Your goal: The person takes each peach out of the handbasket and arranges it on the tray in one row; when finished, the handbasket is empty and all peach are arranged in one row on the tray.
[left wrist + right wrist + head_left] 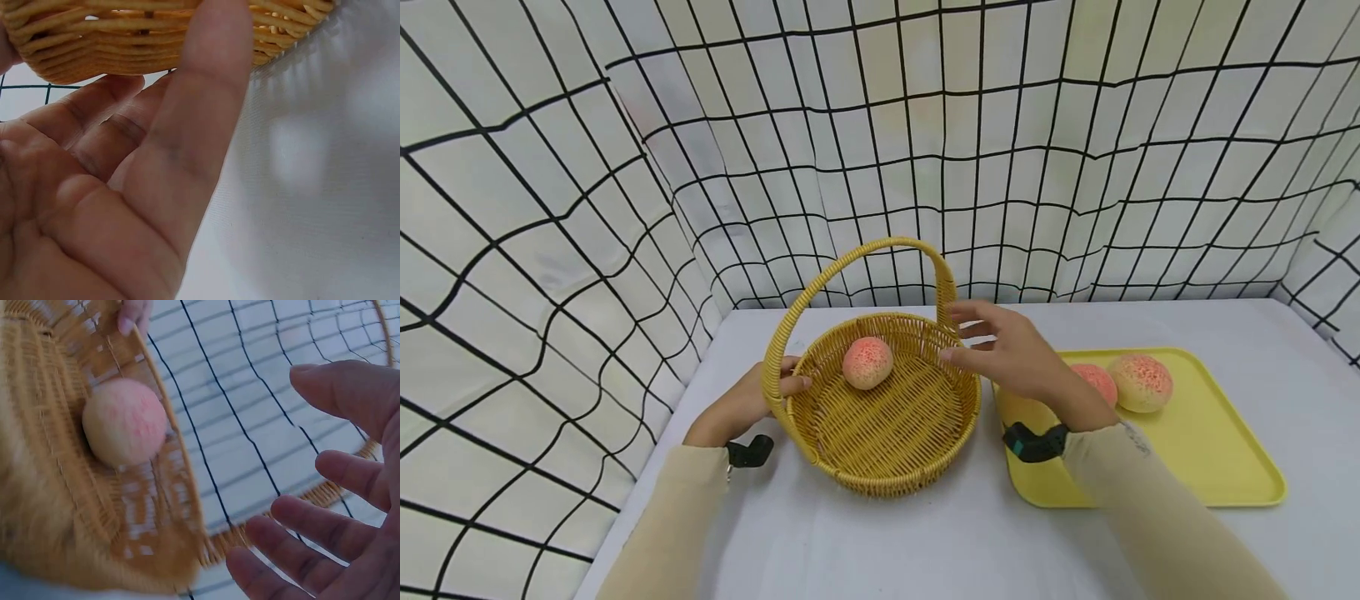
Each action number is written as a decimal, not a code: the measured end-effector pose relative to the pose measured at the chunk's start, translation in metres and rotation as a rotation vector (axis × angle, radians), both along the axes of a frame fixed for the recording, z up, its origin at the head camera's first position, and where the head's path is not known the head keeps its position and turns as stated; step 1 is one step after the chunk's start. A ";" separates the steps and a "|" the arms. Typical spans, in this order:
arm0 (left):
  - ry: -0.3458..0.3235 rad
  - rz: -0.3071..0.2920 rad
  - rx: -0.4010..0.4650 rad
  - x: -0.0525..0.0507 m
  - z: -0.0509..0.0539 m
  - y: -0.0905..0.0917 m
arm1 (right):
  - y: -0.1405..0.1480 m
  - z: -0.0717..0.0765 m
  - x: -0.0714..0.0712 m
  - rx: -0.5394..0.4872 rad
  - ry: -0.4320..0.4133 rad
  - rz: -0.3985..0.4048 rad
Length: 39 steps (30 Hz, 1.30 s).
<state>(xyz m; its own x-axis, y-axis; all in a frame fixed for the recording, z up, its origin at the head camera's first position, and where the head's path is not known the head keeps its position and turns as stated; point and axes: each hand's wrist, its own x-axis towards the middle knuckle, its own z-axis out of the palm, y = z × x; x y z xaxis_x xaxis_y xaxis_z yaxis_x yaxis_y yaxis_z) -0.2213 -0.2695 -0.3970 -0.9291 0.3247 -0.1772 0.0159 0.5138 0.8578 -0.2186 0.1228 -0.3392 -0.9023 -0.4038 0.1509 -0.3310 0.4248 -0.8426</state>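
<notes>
A round yellow wicker basket with a tall arched handle stands on the white table, one pink-and-cream peach lying inside toward its far left. At its left side, my left hand holds the rim near the handle's base. In the left wrist view the thumb lies against the woven wall; other fingers pass behind the basket. My right hand hovers over the right rim beside the handle, fingers spread and holding nothing. The right wrist view shows its separated fingers with the peach lower in the basket beyond.
To the right lies a yellow tray bearing a peach and another peach, partly hidden by my right wrist. White cloth walls with a black grid enclose the table at the back and sides.
</notes>
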 end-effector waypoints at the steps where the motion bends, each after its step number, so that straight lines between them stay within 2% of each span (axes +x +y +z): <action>1: 0.000 0.004 -0.001 0.000 -0.001 0.000 | -0.010 -0.001 -0.004 0.000 -0.008 0.032; 6: 0.003 -0.002 0.004 0.000 -0.003 0.002 | -0.049 -0.007 -0.026 0.021 -0.093 0.124; 11: 0.007 -0.021 0.009 -0.003 -0.004 0.004 | -0.074 -0.015 -0.041 0.066 -0.153 0.143; 18: 0.004 -0.030 0.016 -0.005 -0.006 0.008 | -0.091 -0.028 -0.055 0.134 -0.221 0.154; 24: 0.004 -0.042 0.004 -0.006 -0.007 0.011 | -0.096 -0.039 -0.061 0.081 -0.299 0.194; 27: 0.000 -0.043 0.000 -0.006 -0.006 0.011 | -0.098 -0.043 -0.063 0.068 -0.308 0.203; 32: -0.008 -0.035 0.000 -0.005 -0.003 0.010 | -0.103 -0.046 -0.065 0.114 -0.284 0.213; 39: 0.003 -0.035 0.002 0.000 0.001 0.001 | -0.114 -0.047 -0.067 0.148 -0.249 0.236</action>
<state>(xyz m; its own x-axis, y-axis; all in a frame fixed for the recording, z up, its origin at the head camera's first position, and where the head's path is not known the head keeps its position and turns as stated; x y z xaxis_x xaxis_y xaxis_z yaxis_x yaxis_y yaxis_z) -0.2210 -0.2685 -0.3960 -0.9174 0.3577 -0.1742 0.0363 0.5111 0.8588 -0.2859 0.0090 -0.3860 -0.7834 -0.6062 -0.1374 -0.2270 0.4848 -0.8446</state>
